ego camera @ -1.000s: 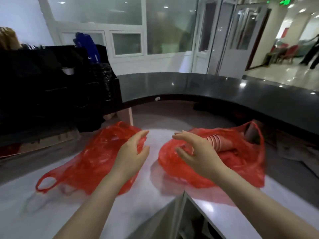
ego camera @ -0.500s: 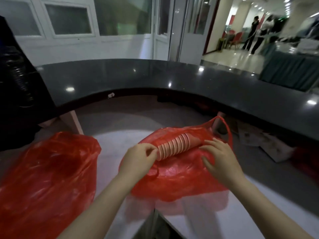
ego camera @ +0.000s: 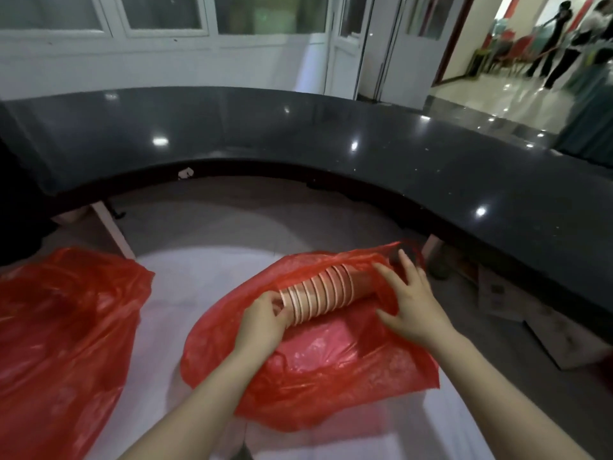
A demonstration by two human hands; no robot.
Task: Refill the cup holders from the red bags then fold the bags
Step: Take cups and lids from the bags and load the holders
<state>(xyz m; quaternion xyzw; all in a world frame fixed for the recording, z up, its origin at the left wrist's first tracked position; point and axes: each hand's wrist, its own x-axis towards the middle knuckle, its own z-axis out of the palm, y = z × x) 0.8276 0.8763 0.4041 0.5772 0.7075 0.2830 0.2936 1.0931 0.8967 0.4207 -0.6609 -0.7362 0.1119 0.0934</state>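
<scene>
Dark curved counter (ego camera: 331, 137): it arcs across the far side of our view; nothing of the task lies on it.
White desk (ego camera: 185, 293): it carries both bags; we see no cup holders anywhere in this view.
Left red bag (ego camera: 59, 343): it lies slumped at the desk's left, well apart from both hands; we cannot tell what it holds.
Right red bag (ego camera: 331, 376): it lies open-mouthed between our arms; the film is thin, limp and slick, so we judge it will slide and cling rather than keep any shape.
Stack of paper cups (ego camera: 326, 293): it lies on its side in the right bag's mouth, rims toward our left, the narrow end hidden under plastic; we judge it light, stiff along its length but easily crushed, and apt to separate if pulled by a single cup.
Left hand (ego camera: 262, 323): its grip is closed round the wide rim end of the stack.
Right hand (ego camera: 411, 307): fingers spread and fairly straight, resting on the bag film beside the stack's far end; it grips nothing.
Where to take hold: we would keep the rim end in the left grip, support the body of the stack from beneath, and hold the film back while drawing the cups out.
</scene>
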